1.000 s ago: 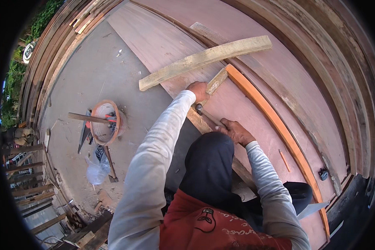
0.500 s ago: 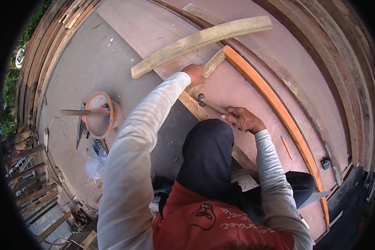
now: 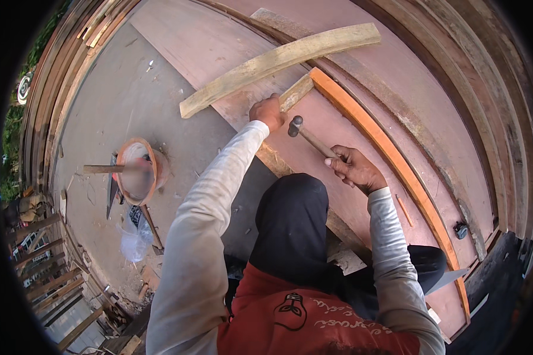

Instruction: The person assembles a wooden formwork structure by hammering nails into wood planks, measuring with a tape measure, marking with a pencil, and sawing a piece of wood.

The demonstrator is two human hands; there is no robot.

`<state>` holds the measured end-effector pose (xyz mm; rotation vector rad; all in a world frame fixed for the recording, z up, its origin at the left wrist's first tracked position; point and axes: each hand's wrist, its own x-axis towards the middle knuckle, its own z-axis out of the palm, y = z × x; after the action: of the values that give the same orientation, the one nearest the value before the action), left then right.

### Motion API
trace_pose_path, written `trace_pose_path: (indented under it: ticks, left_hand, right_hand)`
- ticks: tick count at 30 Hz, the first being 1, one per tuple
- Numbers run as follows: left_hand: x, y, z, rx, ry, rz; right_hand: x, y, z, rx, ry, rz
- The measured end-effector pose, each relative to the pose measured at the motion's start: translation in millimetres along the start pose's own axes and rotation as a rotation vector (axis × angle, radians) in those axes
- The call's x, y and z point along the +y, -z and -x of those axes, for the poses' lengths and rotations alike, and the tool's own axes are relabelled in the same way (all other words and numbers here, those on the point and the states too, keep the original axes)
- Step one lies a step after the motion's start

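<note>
My right hand (image 3: 356, 168) is wrapped round the wooden handle of a hammer (image 3: 314, 141). The hammer's dark metal head is raised over the pinkish board, just right of my left hand (image 3: 267, 112). That left hand is closed over the near end of a short wooden block (image 3: 296, 93); its fingertips are partly hidden. At its far end the block meets the top of a long, curved orange-painted timber (image 3: 385, 139). Beyond my left hand, a bare curved timber (image 3: 278, 59) lies across the boards.
A pencil (image 3: 404, 211) and a small dark tape measure (image 3: 461, 229) lie right of my right forearm. On the left stands an orange bucket (image 3: 137, 171) with a wooden handle sticking out. A clear plastic bag (image 3: 135, 242) is below it. Long planks (image 3: 503, 106) curve along the right.
The hammer head has risen away from the wood near the board's edge, and my right hand has moved slightly right. My left hand has shifted a little down and left on the block.
</note>
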<state>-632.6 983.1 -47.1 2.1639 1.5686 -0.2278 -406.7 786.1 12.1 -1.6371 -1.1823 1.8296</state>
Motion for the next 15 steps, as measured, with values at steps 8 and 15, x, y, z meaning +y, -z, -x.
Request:
trace_pose_path:
  ticks: [8,15]
  left_hand:
    - [13.8,-4.8,5.0,0.107,0.0,-0.018]
    - [19.9,-3.4,11.5,0.073,0.007,-0.032]
  right_hand:
    - [-69.1,-13.1,-35.7,0.46,0.271,0.36]
    - [-49.0,-8.0,-55.9,0.528,0.325,0.558]
